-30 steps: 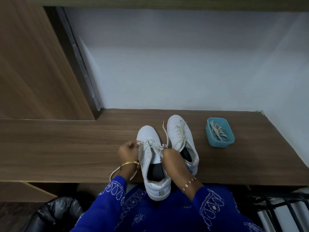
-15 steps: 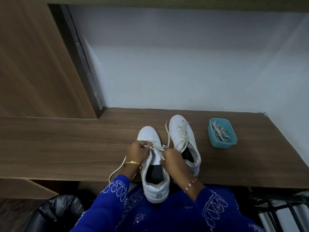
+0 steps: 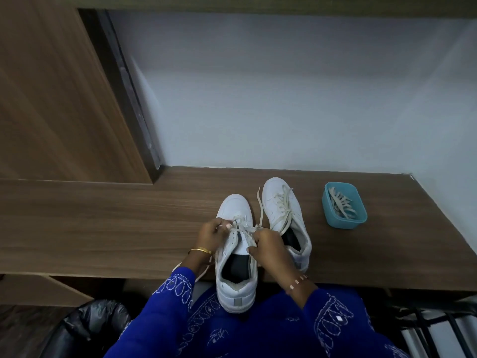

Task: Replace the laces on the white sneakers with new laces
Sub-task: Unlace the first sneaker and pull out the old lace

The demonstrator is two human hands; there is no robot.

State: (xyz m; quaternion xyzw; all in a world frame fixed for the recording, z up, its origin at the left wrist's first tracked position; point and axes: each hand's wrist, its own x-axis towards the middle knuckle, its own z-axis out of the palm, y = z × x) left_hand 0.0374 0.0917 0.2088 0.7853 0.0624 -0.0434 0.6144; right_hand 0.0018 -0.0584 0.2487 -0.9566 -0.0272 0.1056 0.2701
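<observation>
A person in blue embroidered sleeves works the cream lace (image 3: 241, 229) of the nearer white leather sneaker (image 3: 236, 257), which sits at the front edge of the brown wood-grain surface (image 3: 103, 228), its heel overhanging. The left hand (image 3: 213, 235) pinches the lace at the upper eyelets; the right hand (image 3: 268, 245) curls round the strands opposite. The second white sneaker (image 3: 284, 215) stands just beside, laced loosely. A teal plastic tub (image 3: 344, 205) of more cream laces (image 3: 342, 204) waits near the right. Likely mid-lacing or unlacing; the next move calls for drawing a strand through an eyelet.
</observation>
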